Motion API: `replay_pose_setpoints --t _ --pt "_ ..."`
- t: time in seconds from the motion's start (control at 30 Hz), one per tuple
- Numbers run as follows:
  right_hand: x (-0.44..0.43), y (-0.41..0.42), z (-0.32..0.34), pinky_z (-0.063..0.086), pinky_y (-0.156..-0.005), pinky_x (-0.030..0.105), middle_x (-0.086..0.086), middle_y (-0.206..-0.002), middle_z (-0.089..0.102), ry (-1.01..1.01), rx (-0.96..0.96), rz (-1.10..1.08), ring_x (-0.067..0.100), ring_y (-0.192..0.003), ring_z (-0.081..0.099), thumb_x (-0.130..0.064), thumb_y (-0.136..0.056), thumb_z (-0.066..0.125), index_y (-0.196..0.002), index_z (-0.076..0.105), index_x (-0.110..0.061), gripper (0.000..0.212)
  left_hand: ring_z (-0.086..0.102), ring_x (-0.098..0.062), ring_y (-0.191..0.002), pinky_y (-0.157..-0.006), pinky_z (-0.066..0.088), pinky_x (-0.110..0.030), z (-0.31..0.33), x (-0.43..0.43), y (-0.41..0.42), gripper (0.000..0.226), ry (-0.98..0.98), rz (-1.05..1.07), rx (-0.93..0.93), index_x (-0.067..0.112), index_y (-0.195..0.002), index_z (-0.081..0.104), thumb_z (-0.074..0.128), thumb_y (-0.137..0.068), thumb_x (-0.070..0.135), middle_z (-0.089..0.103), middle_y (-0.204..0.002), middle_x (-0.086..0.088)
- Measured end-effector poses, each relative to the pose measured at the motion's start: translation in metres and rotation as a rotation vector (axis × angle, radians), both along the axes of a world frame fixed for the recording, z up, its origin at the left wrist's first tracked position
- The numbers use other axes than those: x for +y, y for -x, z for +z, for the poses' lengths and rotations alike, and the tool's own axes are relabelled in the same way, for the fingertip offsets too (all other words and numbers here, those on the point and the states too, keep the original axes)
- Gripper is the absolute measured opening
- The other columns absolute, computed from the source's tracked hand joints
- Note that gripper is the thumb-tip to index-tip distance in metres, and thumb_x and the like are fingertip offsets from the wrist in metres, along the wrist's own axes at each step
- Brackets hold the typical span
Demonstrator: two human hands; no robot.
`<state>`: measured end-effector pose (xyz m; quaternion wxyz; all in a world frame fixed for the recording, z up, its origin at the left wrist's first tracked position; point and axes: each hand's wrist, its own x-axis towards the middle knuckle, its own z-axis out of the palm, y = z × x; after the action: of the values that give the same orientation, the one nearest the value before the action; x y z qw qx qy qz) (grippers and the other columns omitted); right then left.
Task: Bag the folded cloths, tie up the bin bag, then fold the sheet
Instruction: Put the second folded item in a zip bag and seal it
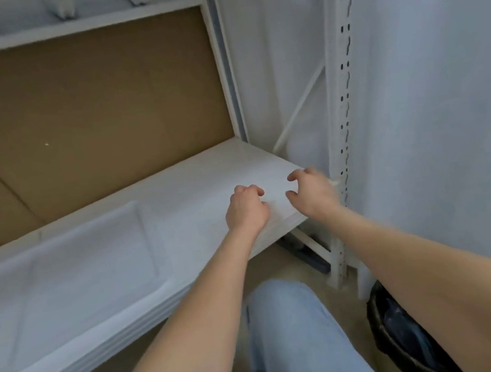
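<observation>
The shelf (267,150) is bearing the limp, light sheet (73,259). The left hand (249,207) and right hand (312,191) are curling, hold unclear. Pinch its edge beneath the fingertips.

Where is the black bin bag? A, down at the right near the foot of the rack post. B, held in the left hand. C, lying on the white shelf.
A: the black bin bag sits low at the right, beside the rack post.

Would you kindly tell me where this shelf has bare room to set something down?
Bare shelf lies between the folded cloth and the left hand, and behind both hands to the brown backboard. The left part is under the cloth; the right hand crowds the right front corner.
</observation>
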<state>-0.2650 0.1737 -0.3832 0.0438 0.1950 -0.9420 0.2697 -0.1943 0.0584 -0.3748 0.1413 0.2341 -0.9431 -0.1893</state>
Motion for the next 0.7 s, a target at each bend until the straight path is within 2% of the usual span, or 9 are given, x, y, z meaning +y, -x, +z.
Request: replay_pose_setpoints --t 0.17,0.37,0.53,0.7 --pt "-0.084 -0.027 0.030 0.041 -0.101 0.040 0.007 -0.145 0.035 -0.019 0.033 0.159 0.027 -0.134 0.034 -0.033 -0.092 0.056 -0.144 0.035 -0.021 0.057 0.052 -0.022 -0.118 -0.088 0.049 -0.033 0.020 -0.071 -0.047 0.032 0.029 0.150 0.038 0.021 -0.126 0.056 0.050 -0.095 0.017 0.046 -0.135 -0.004" --pt "-0.177 -0.070 0.037 0.037 -0.104 0.038 0.008 -0.145 0.034 -0.049 0.040 0.375 0.027 -0.133 0.033 -0.035 -0.091 0.056 -0.144 0.034 -0.020 0.059 0.047 -0.022 -0.123 -0.091 0.045 -0.035 0.024 -0.152 -0.110 0.034 0.052 0.319 -0.005 0.020 -0.128 0.055 0.047 -0.094 0.016 0.044 -0.136 -0.005" --pt "-0.237 -0.102 0.021 0.041 -0.101 0.040 0.007 -0.144 0.031 -0.144 -0.050 0.483 0.027 -0.134 0.030 -0.033 -0.093 0.053 -0.143 0.034 -0.021 0.056 0.045 -0.023 -0.126 -0.095 0.046 -0.036 0.014 -0.206 -0.152 0.038 0.015 0.447 -0.065 0.018 -0.131 0.053 0.048 -0.093 0.015 0.042 -0.138 -0.006" --pt "-0.273 -0.114 -0.005 0.038 -0.104 0.041 0.010 -0.147 0.029 -0.274 -0.166 0.541 0.029 -0.135 0.030 -0.034 -0.096 0.049 -0.147 0.028 -0.020 0.057 0.038 -0.025 -0.134 -0.104 0.039 -0.036 -0.005 -0.244 -0.174 0.047 -0.039 0.509 -0.202 0.012 -0.140 0.041 0.048 -0.094 0.015 0.031 -0.149 -0.006"
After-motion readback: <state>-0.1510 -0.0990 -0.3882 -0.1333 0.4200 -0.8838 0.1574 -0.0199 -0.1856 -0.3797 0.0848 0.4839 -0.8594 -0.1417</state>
